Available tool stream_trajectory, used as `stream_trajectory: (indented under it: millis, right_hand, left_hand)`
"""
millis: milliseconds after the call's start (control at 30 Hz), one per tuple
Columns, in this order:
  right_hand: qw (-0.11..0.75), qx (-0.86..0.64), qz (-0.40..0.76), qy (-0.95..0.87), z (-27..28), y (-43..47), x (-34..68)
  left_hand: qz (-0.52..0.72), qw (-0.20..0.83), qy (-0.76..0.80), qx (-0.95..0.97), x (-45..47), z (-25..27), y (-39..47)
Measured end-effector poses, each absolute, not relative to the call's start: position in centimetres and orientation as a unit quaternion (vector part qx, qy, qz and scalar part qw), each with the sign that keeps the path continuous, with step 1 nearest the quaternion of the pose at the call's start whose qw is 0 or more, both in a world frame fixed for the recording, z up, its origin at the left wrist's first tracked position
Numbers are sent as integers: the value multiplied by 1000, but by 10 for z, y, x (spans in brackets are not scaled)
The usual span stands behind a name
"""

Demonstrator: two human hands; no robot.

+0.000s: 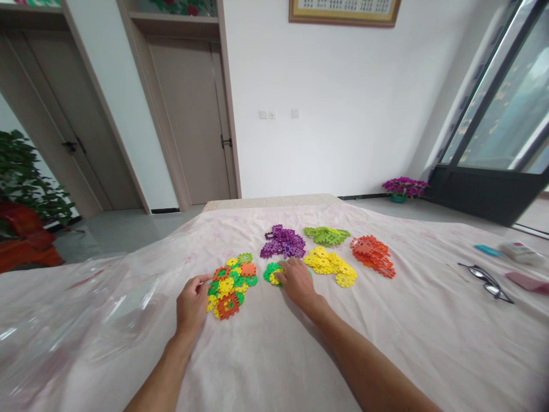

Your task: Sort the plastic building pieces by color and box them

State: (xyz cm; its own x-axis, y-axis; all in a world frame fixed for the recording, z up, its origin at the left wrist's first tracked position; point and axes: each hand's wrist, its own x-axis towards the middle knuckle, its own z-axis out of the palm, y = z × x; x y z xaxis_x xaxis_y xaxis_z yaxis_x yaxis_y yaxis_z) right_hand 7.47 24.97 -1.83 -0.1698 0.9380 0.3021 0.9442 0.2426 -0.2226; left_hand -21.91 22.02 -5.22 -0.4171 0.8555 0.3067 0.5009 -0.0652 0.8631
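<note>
Piles point(283, 243), six; right fingers point(289, 268) at one yellow disc point(275, 278), left fingers point(201, 280) by mixed pile point(226, 285), grips unclear

No legible wording found. From where I stand, the gold-framed panel point(345, 12) high on the white wall point(343, 109) carries rows of dark characters, cut off above and too small to read. The white packet point(521, 253) at the right of the pale cloth point(249, 366) bears a small reddish mark, likewise undecipherable.

From the wearer's head, one camera looks forward and down, close over a pale pink floral cloth point(249, 366), toward a smooth white wall point(334, 149) beyond.
</note>
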Motion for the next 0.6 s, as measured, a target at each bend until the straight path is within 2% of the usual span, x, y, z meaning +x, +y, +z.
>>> stream_trajectory:
  millis: [100, 233, 400, 600]
  right_hand:
    - [178, -624, -14, -761, -20, 249, 78]
    - [204, -613, -18, -763, -23, 247, 78]
    - [268, -573, 0, -774, -24, 243, 73]
    - [393, -573, 116, -709, -11, 258, 86]
  left_hand:
    - [513, 176, 664, 514, -219, -53, 220]
    - [510, 181, 665, 515, -219, -53, 221]
    - [512, 180, 666, 511, -220, -56, 222]
    - [504, 187, 672, 509, -219, -55, 222]
